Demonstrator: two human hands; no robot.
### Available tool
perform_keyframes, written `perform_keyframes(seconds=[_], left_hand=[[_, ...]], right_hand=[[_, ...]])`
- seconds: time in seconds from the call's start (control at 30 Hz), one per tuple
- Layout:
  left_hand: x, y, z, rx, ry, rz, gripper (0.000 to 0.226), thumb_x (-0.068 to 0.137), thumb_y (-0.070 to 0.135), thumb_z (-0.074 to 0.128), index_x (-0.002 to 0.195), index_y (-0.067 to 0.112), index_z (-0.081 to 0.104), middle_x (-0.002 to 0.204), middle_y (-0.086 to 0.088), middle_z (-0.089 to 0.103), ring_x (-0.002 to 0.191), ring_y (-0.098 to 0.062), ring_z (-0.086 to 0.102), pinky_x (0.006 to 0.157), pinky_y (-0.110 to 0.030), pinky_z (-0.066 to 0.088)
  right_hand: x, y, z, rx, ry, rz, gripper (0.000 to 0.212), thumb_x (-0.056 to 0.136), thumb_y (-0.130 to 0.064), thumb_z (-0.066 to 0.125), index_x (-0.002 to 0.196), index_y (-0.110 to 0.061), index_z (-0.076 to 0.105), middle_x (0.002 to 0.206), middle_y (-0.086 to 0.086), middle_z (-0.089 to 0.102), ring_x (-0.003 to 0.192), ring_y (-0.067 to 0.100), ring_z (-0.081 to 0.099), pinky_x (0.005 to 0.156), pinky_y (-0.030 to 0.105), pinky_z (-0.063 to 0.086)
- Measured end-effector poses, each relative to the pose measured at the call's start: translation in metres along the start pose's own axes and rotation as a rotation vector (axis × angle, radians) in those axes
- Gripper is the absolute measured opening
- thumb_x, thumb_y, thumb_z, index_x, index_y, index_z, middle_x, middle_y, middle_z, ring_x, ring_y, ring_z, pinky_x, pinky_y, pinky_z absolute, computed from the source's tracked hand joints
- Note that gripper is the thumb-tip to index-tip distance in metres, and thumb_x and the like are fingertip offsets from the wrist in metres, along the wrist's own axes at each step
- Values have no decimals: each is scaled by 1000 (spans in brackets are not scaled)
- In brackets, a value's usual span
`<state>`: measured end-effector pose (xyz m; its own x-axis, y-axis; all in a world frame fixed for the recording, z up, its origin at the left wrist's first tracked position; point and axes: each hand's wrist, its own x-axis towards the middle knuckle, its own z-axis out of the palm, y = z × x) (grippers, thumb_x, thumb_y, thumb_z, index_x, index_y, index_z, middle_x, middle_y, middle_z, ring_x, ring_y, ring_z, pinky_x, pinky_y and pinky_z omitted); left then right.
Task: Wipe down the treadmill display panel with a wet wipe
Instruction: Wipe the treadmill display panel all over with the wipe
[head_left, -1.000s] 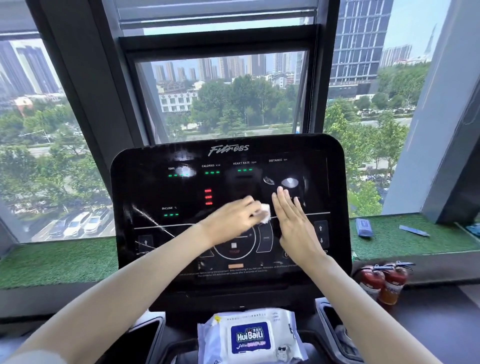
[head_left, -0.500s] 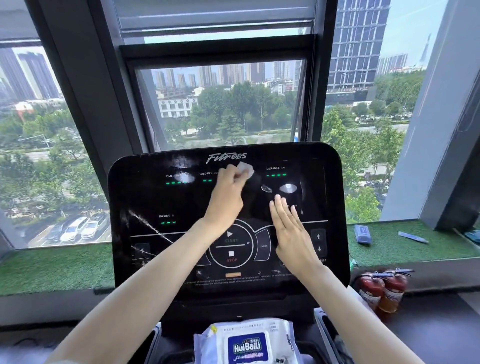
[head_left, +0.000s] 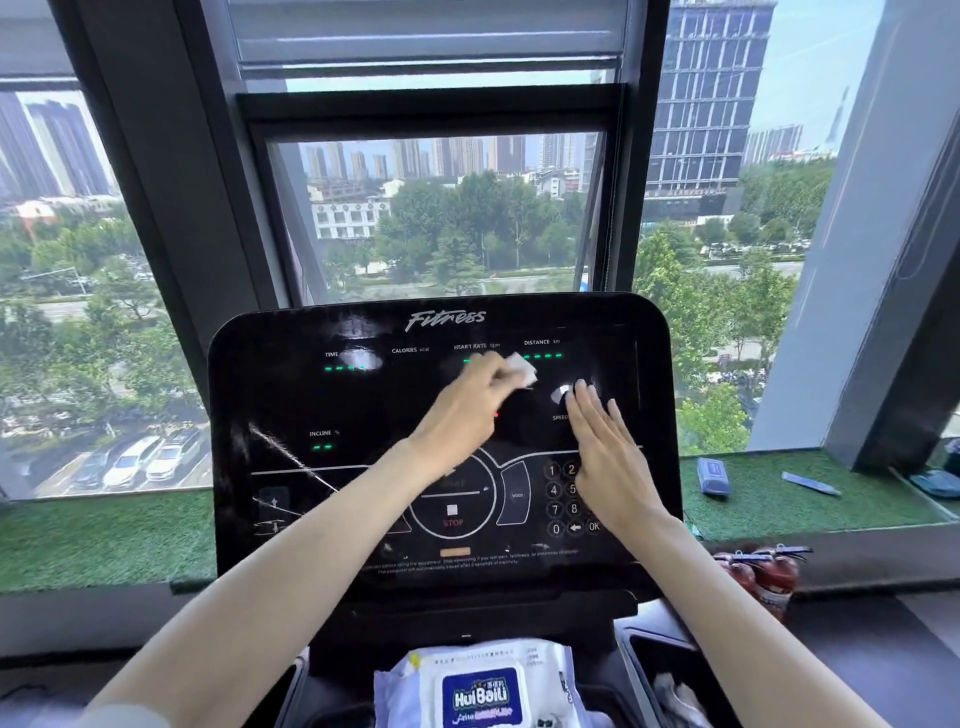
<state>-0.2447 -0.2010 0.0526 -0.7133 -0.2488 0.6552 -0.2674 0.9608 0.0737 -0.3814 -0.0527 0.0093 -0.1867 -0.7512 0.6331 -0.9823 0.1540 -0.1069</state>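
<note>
Left hand (head_left: 462, 410) pinches small white wet wipe (head_left: 522, 369) against glossy black treadmill display panel (head_left: 291, 395). Right hand (head_left: 608, 457) flat, fingers straight, on white-numbered keypad (head_left: 554, 489): accidental key press likely.

Ledge: green turf window ledge (head_left: 769, 512), running behind the treadmill on both sides.
On ledge, right side: blue packet (head_left: 714, 475); flat blue strip (head_left: 810, 483) near it; dark blue item (head_left: 937, 483) at the frame edge.
Treadmill console (head_left: 467, 613): wet-wipe pack (head_left: 480, 686) lies below it, label up.
</note>
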Motion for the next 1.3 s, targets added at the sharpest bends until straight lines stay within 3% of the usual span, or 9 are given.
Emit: perform_keyframes(seconds=[0.1, 0.23, 0.4, 0.57, 0.73, 0.9, 1.07, 1.2, 1.3], left_hand=[[4, 8, 2, -65, 171, -215, 56, 77, -19, 54, 125, 10, 56, 111, -7, 49, 101, -14, 44, 85, -32, 49], [-12, 24, 9, 40, -124, 257, 55, 72, -21, 54, 121, 5, 56, 108, -9, 52, 95, -23, 49, 67, -32, 51], [6, 6, 7, -124, 129, -148, 57, 74, -24, 55, 123, 5, 57, 114, -8, 50, 107, -19, 48, 96, -19, 41], [-13, 23, 10, 1, -157, 251, 61, 69, -25, 53, 123, 4, 55, 109, -10, 51, 98, -19, 43, 71, -37, 54], [4, 16, 2, -78, 144, -197, 56, 75, -21, 55, 123, 6, 58, 109, -8, 50, 98, -18, 44, 84, -27, 46], [-13, 19, 12, 53, -184, 263, 64, 70, -22, 56, 127, 6, 54, 111, -7, 51, 101, -21, 46, 70, -32, 53], [5, 10, 10, -116, 236, -282, 53, 76, -21, 52, 120, 7, 61, 107, -8, 53, 98, -16, 44, 91, -17, 38], [-19, 27, 17, 74, -179, 356, 62, 69, -18, 62, 125, 5, 55, 104, -8, 54, 94, -21, 47, 67, -30, 53], [-1, 6, 1, 6, -102, 145, 49, 78, -15, 56, 121, 8, 58, 104, -4, 50, 94, -15, 49, 75, -22, 48]], right_hand=[[-1, 0, 3, 28, -6, -3, 84, 69, 18, 48, 145, 2, 15, 154, 17, 12, 143, 23, 4, 116, 34, 2], [-1, 2, 4, 45, -8, -3, 85, 69, 19, 48, 145, 1, 14, 155, 14, 9, 143, 21, 3, 117, 35, 4], [-1, 5, 6, 65, -14, -6, 88, 67, 21, 45, 146, 0, 13, 155, 13, 9, 143, 20, 1, 117, 34, 3], [-1, 6, 7, 76, -6, -6, 85, 68, 20, 45, 146, 0, 15, 155, 12, 8, 143, 20, 1, 117, 34, 4], [-2, 5, 7, 90, -6, -2, 86, 67, 22, 46, 145, 1, 16, 155, 14, 11, 143, 21, 3, 117, 37, 9], [-1, 6, 7, 76, -4, -6, 85, 69, 20, 45, 146, 0, 14, 155, 12, 8, 143, 19, 1, 117, 33, 2], [-1, 7, 9, 86, -13, -4, 88, 66, 20, 47, 145, 1, 15, 155, 13, 11, 143, 20, 3, 117, 35, 6], [-1, 8, 7, 69, -9, -20, 86, 67, 20, 45, 145, 1, 15, 155, 13, 9, 143, 19, 1, 117, 34, 4], [-1, 9, 8, 74, -5, -20, 87, 66, 21, 45, 145, 0, 15, 155, 12, 10, 143, 19, 2, 117, 35, 6]])
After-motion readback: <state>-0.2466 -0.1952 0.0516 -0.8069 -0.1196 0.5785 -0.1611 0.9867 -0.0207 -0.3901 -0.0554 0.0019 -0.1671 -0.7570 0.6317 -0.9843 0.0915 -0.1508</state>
